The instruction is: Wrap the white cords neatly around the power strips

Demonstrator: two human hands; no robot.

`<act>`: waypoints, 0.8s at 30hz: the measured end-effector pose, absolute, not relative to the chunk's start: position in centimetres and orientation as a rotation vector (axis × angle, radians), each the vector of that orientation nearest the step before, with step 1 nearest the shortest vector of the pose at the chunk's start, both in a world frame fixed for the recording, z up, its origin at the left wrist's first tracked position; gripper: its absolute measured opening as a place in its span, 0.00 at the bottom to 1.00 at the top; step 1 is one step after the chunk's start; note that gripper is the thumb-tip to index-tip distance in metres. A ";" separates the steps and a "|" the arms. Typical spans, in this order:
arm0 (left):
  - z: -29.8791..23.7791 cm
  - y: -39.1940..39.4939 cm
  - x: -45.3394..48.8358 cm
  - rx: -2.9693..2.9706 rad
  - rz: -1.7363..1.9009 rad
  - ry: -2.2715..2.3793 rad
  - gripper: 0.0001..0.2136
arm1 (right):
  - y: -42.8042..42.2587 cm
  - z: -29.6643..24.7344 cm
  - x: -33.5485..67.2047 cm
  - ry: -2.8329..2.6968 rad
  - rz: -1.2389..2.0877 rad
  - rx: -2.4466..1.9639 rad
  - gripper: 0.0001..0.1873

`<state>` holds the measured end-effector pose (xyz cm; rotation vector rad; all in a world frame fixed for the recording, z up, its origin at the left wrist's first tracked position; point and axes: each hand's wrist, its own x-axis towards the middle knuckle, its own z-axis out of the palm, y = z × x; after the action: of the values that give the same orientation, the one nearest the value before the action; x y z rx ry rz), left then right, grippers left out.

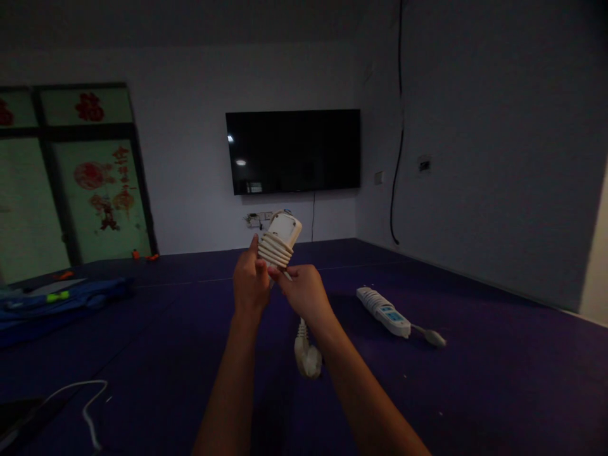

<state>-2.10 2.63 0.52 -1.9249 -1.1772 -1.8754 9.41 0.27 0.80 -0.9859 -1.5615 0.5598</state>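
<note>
Between my two hands is a white power strip (pixel 286 227) with its cord (pixel 275 250) wound around it in several turns. My left hand (pixel 250 282) grips the strip from the left, its thumb against the lower end of the coil. With fingers pinched, my right hand (pixel 304 288) holds the cord just below the coil. The cord's white plug (pixel 306 354) hangs beneath my right wrist, over the purple surface. To the right lies a second white power strip (pixel 389 315), its cord wrapped round one end and its plug (pixel 434 337) sticking out.
On the purple surface (pixel 475 380), a blue cloth heap (pixel 95 297) lies at left, with a white cable (pixel 88 408) nearer me. A television (pixel 294 152) hangs on the far wall above outlets (pixel 259 218). A black cable (pixel 398 177) dangles along the right wall.
</note>
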 end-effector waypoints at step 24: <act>1.9 1.7 -2.3 -2.443 -2.129 -1.192 0.43 | 0.9 2.0 11.7 -1.409 0.657 -0.724 0.23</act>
<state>-2.34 1.74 1.87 -2.4428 -1.1920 -2.1287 11.72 0.85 1.97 -0.7237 -1.4091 0.6566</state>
